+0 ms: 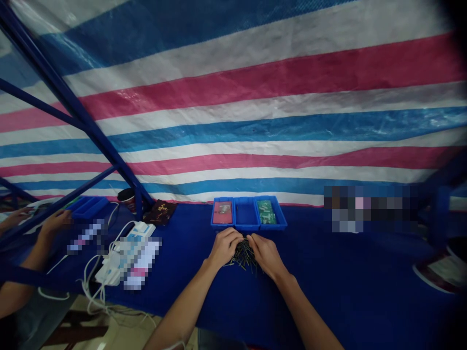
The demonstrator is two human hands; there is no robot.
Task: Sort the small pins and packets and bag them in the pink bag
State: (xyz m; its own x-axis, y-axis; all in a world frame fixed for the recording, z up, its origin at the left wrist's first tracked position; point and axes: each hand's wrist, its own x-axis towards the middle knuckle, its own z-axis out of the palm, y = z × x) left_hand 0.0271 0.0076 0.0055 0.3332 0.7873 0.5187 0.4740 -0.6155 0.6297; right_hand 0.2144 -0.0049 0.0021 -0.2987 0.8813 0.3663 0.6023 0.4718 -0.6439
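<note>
A loose pile of thin, dark, stick-like pieces (243, 254) lies on the blue table in front of me. My left hand (225, 247) curls at the pile's left side, its fingers closed near the far edge. From the right, my right hand (265, 252) meets it with thumb and fingers pinched together. The fingertips of both hands almost touch; whatever is between them is too small to make out. Just beyond stands a blue three-part tray (235, 227). Its left section has a pink base with small pieces, the middle shows bare blue, and the right holds small pieces on green.
White power strips (126, 253) with tangled cables lie to my left, near a brown packet (160, 212) and a dark cup (127, 195). Another person's hand (54, 223) is at far left, beyond a blue metal frame (91, 131). A striped tarp (255, 112) hangs behind.
</note>
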